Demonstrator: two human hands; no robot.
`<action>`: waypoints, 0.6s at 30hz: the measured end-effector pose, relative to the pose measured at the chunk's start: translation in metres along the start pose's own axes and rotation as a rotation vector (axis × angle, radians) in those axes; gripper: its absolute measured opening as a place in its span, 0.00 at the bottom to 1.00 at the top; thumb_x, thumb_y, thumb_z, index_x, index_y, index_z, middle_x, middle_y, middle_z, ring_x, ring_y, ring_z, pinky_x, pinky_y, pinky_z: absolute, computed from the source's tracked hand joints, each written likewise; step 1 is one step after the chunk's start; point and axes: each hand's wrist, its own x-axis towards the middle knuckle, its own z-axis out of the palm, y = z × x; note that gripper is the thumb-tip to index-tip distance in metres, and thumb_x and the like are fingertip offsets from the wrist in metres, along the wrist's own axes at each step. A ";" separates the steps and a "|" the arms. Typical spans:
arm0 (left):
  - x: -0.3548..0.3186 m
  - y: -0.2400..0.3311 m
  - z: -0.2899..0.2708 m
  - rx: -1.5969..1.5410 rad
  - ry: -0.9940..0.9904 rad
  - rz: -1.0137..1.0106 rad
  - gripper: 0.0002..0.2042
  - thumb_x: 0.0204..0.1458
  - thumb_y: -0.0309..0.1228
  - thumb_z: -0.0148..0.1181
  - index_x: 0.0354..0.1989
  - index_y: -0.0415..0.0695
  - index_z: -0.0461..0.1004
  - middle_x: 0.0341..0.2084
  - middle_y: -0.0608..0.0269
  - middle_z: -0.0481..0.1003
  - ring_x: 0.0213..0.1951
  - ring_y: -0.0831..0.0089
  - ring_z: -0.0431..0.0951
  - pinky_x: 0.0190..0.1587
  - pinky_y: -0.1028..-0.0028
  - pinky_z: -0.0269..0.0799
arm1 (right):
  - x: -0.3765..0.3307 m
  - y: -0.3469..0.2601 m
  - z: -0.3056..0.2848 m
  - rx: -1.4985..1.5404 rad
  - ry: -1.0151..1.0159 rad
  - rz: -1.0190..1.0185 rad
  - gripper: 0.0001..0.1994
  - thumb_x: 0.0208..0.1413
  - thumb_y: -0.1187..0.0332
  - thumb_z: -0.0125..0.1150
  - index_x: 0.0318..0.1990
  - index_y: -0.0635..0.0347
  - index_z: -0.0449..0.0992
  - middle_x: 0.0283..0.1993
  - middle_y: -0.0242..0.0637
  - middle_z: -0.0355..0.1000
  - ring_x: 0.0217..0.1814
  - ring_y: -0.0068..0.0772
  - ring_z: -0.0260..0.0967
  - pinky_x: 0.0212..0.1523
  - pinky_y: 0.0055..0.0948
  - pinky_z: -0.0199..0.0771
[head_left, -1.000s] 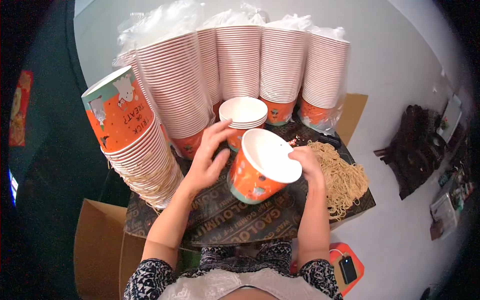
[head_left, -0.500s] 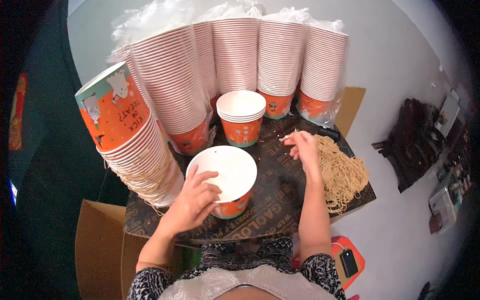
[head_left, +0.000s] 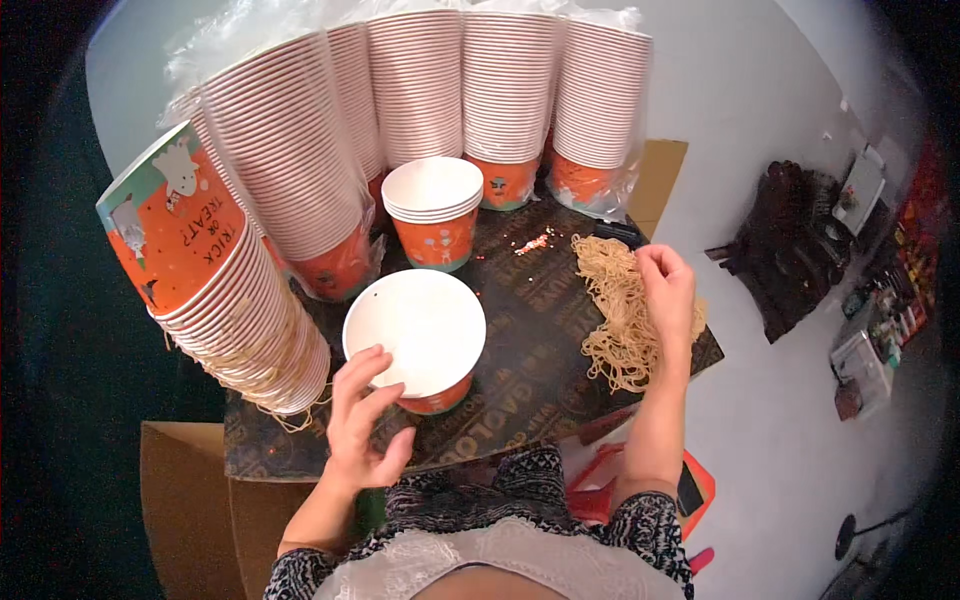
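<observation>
A wide white-lined paper cup (head_left: 418,325) with an orange outside stands near the table's front. My left hand (head_left: 362,425) is at its near-left rim, fingers apart and thumb spread, holding nothing. A heap of thin tan rubber bands (head_left: 615,320) lies at the table's right. Over its right side is my right hand (head_left: 668,290), thumb and fingertips pinched together; whatever is between them is too small to make out. Behind the wide cup sits a short stack of orange cups (head_left: 437,235). To the left leans a tall stack of cups (head_left: 235,300) with tan bands draped on it.
Tall stacks of cups (head_left: 415,90) in clear plastic bags line the back of the dark printed table (head_left: 525,345). Small red and white bits (head_left: 535,243) lie mid-table. A black object (head_left: 618,233) sits behind the bands. A cardboard box (head_left: 185,500) stands below, left.
My right hand has left the small red and white bits and moved right, over the rubber bands. My left fingers have drawn back toward the cup's near rim. The view has shifted slightly.
</observation>
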 end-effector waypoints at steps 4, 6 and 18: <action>-0.011 0.001 -0.006 0.021 0.167 0.025 0.14 0.42 0.27 0.56 0.38 0.34 0.73 0.43 0.42 0.74 0.49 0.44 0.73 0.54 0.49 0.67 | -0.005 0.033 -0.017 -0.480 -0.113 -0.130 0.07 0.55 0.70 0.59 0.35 0.66 0.76 0.32 0.45 0.75 0.33 0.40 0.73 0.36 0.36 0.71; -0.018 0.001 -0.009 -0.016 0.213 0.002 0.10 0.45 0.25 0.53 0.35 0.33 0.72 0.36 0.45 0.76 0.43 0.48 0.76 0.50 0.53 0.71 | -0.006 0.041 -0.017 -0.563 -0.161 -0.127 0.05 0.52 0.72 0.60 0.32 0.65 0.77 0.35 0.47 0.75 0.39 0.50 0.71 0.41 0.41 0.71; -0.025 0.010 -0.010 -0.081 0.176 -0.109 0.06 0.45 0.22 0.53 0.28 0.33 0.74 0.25 0.51 0.78 0.32 0.55 0.79 0.39 0.64 0.75 | 0.018 0.090 0.006 -1.069 -0.390 -0.555 0.04 0.46 0.72 0.62 0.29 0.59 0.80 0.39 0.46 0.72 0.45 0.50 0.66 0.47 0.43 0.69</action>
